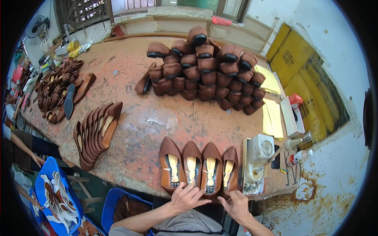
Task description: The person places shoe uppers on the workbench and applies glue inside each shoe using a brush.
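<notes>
We are working at the near edge of a worn, glue-stained workbench (pixel 149 118), both hands resting on a row of four brown shoe uppers (pixel 199 167) lying sole-side up with their pointed toes aimed away from us. Our left hand (pixel 188 197) is lying with fingers spread over the heel ends of the two middle shoes; our right hand (pixel 235 204) is pinching the heel end of the rightmost shoe, fingers pressed together at its edge. Just right of that pinch, a white glue pot (pixel 260 151) with a brush (pixel 271 157) in it is standing on a smeared tray. Well beyond our hands, a large stack of heeled brown shoes (pixel 206 70) is rising at the middle of the bench, and off to the left a fanned row of insoles (pixel 96 131) is leaning together. In our judgement, the risk is sitting close: the heel ends are overhanging the bench edge, so a careless tug could be tipping a shoe off, and a knuckle straying right could be catching the brush and smearing glue on the leather.
</notes>
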`<control>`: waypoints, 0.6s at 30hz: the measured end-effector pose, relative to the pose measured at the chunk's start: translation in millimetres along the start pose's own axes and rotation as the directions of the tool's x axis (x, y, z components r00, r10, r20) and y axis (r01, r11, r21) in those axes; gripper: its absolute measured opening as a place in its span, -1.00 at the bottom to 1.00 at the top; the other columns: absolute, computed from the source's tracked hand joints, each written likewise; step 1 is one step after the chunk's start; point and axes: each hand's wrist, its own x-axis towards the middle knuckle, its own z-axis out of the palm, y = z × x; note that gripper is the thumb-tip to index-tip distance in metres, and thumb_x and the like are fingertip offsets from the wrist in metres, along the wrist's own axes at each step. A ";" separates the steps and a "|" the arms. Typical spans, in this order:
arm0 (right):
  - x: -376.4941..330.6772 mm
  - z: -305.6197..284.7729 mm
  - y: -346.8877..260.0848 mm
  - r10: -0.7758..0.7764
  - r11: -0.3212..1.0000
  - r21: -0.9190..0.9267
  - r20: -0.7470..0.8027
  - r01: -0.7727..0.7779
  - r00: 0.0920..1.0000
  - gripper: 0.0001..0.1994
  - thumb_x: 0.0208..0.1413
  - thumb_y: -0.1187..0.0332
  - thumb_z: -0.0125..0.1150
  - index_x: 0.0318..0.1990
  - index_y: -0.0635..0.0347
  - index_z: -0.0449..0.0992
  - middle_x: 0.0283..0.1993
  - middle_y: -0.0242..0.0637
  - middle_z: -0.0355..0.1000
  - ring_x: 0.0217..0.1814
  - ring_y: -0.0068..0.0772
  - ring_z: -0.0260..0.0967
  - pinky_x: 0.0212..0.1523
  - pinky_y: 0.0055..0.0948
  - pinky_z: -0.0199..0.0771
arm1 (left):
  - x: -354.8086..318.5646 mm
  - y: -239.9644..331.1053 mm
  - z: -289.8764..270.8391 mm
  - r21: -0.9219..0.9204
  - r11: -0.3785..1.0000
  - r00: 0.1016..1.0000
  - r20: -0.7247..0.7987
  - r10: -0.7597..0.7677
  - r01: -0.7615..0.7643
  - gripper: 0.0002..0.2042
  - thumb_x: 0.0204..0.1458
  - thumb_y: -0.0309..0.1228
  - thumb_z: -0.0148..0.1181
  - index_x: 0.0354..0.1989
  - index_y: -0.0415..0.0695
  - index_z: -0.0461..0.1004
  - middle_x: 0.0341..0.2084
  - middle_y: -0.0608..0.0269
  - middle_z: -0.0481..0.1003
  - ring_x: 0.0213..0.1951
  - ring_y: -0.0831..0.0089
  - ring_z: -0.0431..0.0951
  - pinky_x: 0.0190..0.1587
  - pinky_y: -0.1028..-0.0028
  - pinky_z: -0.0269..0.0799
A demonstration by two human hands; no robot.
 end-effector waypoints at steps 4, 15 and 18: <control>65.4 -44.8 -51.3 -0.350 0.937 -0.132 -0.337 0.325 0.874 -0.74 -0.06 0.51 0.67 -0.27 0.24 0.64 -0.46 -0.24 0.47 -0.48 -0.20 0.42 -0.49 -0.24 0.44 | 65.6 -32.2 -43.6 0.071 0.995 0.964 -0.251 0.088 -0.072 -0.54 0.02 0.14 0.58 -0.29 -0.03 0.67 -0.55 0.45 0.36 -0.46 0.44 0.44 -0.36 0.35 0.20; 312.4 -221.1 -188.0 -0.292 0.956 -0.154 -0.575 0.249 0.764 -0.62 0.27 0.24 0.48 0.15 0.23 0.67 -0.31 -0.18 0.71 -0.29 -0.35 0.68 -0.21 -0.30 0.65 | 365.6 -174.0 -146.2 0.555 0.820 0.858 -0.480 0.183 0.136 -0.52 0.12 -0.20 0.51 0.18 -0.09 0.63 0.12 0.03 0.50 0.28 -0.02 0.41 0.31 -0.18 0.32; 204.3 -272.7 -199.1 -0.396 0.886 -0.121 -0.700 0.448 0.594 -0.67 0.36 0.26 0.39 0.19 0.19 0.68 -0.24 -0.23 0.66 -0.10 -0.50 0.63 -0.02 -0.35 0.61 | 316.2 -119.2 -136.3 0.172 0.985 0.802 -0.583 0.128 -0.032 -0.60 0.07 -0.39 0.42 0.10 -0.15 0.60 0.14 -0.02 0.48 0.29 -0.07 0.40 0.37 -0.13 0.30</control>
